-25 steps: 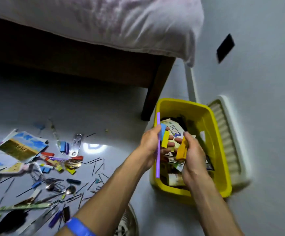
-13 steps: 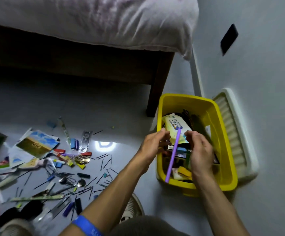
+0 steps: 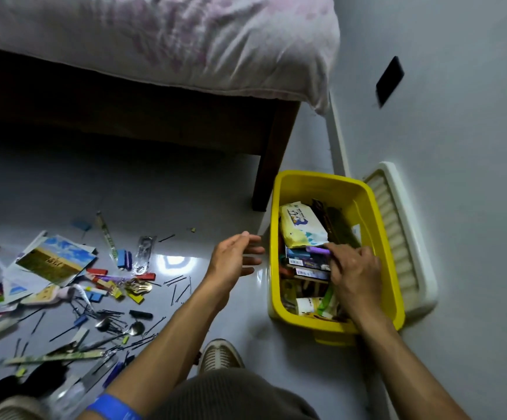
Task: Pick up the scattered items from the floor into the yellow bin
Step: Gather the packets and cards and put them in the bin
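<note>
Inside yellow bin (image 3: pixel 367 204), right hand (image 3: pixel 353 269) holds purple stick (image 3: pixel 317 250); labels unreadable.

A yellow rectangular plastic bin (image 3: pixel 376 237) is sitting on the floor beside the wall, holding a pale tissue pack (image 3: pixel 299 227), small boxes and a purple stick (image 3: pixel 319 250) lying across them. Colourful scattered items (image 3: pixel 94 292) are lying well to its left: cards, clips, hairpins, metal spoons (image 3: pixel 125 330), and a printed landscape photo (image 3: pixel 53 259).

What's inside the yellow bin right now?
In the yellow bin: a tissue pack, a purple stick, small boxes, with the right hand among them. Lower layers are covered.
</note>
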